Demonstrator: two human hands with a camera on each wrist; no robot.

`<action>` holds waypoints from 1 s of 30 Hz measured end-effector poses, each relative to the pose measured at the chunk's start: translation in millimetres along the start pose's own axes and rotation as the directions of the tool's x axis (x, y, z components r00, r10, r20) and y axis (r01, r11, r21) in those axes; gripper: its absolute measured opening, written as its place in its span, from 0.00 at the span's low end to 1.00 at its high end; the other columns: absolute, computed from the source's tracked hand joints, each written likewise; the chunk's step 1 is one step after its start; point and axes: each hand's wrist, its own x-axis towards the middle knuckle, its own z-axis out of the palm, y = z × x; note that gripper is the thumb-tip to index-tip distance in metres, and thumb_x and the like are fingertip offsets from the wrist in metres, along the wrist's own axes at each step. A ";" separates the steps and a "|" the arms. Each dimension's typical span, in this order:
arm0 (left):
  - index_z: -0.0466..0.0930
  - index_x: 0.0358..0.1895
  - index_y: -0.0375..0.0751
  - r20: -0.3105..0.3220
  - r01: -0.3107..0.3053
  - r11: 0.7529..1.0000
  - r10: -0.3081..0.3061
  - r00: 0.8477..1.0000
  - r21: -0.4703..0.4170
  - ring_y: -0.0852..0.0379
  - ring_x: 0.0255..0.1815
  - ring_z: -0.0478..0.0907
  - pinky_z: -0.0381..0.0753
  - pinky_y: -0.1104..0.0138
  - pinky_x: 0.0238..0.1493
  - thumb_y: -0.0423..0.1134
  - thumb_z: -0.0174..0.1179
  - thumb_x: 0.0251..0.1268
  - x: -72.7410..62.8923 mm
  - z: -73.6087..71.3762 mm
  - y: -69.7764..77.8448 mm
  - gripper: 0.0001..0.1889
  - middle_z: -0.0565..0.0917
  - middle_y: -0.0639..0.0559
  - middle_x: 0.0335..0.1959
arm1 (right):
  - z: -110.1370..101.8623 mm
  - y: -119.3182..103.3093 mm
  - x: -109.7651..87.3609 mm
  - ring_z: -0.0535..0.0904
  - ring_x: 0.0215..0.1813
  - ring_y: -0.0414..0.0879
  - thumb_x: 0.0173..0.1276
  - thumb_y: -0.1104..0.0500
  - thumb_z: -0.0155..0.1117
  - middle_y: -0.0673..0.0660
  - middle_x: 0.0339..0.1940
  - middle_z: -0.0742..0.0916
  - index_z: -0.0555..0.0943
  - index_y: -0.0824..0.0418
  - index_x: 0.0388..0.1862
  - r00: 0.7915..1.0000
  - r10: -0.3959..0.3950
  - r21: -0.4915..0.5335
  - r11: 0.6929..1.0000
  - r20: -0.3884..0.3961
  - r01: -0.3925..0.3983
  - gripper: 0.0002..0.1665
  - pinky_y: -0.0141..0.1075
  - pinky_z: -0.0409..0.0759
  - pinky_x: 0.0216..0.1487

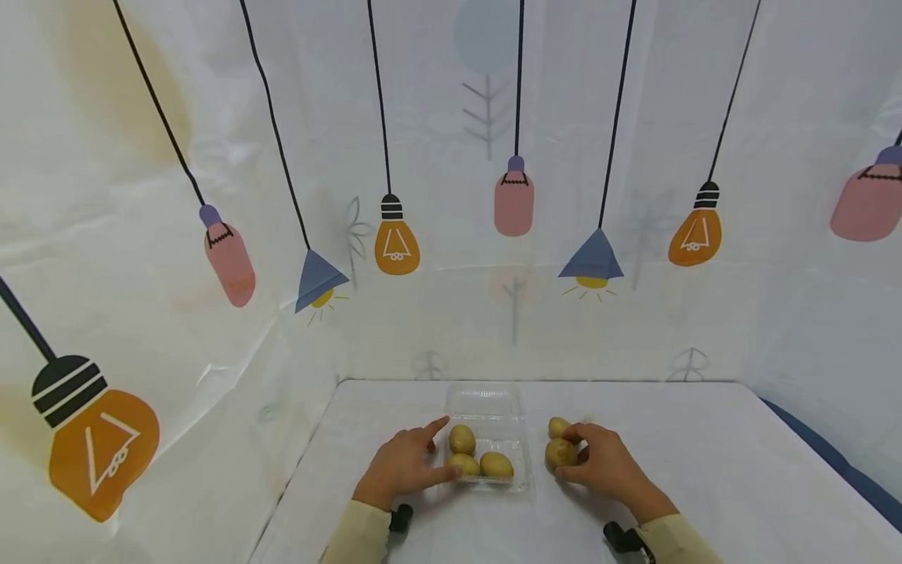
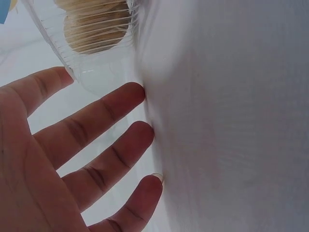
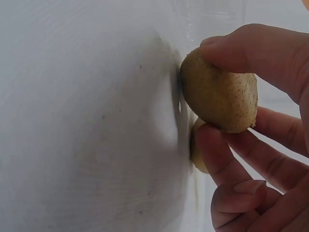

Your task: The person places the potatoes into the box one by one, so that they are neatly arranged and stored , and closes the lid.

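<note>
A clear plastic clamshell box (image 1: pixel 522 472) stands on the table with its lid (image 1: pixel 483 402) folded back. Three potatoes sit inside it, one at the back left (image 1: pixel 462 439) and two along the front. My left hand (image 1: pixel 403 464) is at the box's left side, fingers spread; in the left wrist view its thumb touches the box wall and other fingertips reach the table. To the right of the box, my right hand (image 1: pixel 607 464) pinches a potato (image 3: pixel 217 92) between thumb and fingers. Just behind that one lies another potato (image 1: pixel 557 427), partly hidden by the fingers.
A white cloth covers the table (image 1: pixel 676 454). Behind and to the left hangs a white curtain (image 1: pixel 451 313) printed with lamps and bulbs. Dark blue fabric (image 1: pixel 831 446) shows past the table's right edge.
</note>
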 end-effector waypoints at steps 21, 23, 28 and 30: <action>0.66 0.82 0.57 0.003 0.013 1.000 -0.013 1.000 -0.008 0.57 0.42 0.80 0.80 0.54 0.37 0.84 0.57 0.57 -2.1 -3.5 5.0 0.53 0.85 0.58 0.43 | -12.2 -26.4 18.5 0.81 0.40 0.40 0.51 0.54 0.89 0.48 0.46 0.87 0.85 0.57 0.53 0.994 -0.101 -0.062 0.993 -0.051 0.098 0.31 0.36 0.82 0.39; 0.66 0.82 0.57 -0.002 0.011 1.000 -0.011 1.000 -0.010 0.57 0.42 0.80 0.80 0.54 0.37 0.83 0.57 0.57 -2.6 -3.4 5.3 0.53 0.85 0.58 0.43 | -11.2 -29.5 21.6 0.81 0.40 0.40 0.51 0.54 0.88 0.48 0.46 0.86 0.85 0.56 0.53 0.992 -0.113 -0.061 0.992 -0.051 0.110 0.30 0.36 0.82 0.39; 0.67 0.82 0.56 -0.013 0.002 1.000 -0.003 1.000 -0.010 0.57 0.42 0.80 0.80 0.55 0.35 0.83 0.57 0.58 -3.2 -2.4 4.1 0.53 0.85 0.58 0.43 | -4.9 -40.5 27.7 0.81 0.40 0.40 0.52 0.55 0.88 0.48 0.47 0.86 0.85 0.56 0.53 0.991 -0.129 -0.041 0.991 -0.036 0.128 0.30 0.37 0.82 0.41; 0.66 0.82 0.56 -0.014 0.007 1.000 -0.007 1.000 -0.007 0.56 0.42 0.80 0.80 0.55 0.35 0.83 0.57 0.58 -3.7 -2.0 3.2 0.53 0.85 0.58 0.43 | -1.2 -45.7 29.8 0.82 0.41 0.40 0.51 0.55 0.88 0.47 0.47 0.86 0.85 0.56 0.53 0.990 -0.137 -0.034 0.990 -0.030 0.136 0.30 0.37 0.83 0.41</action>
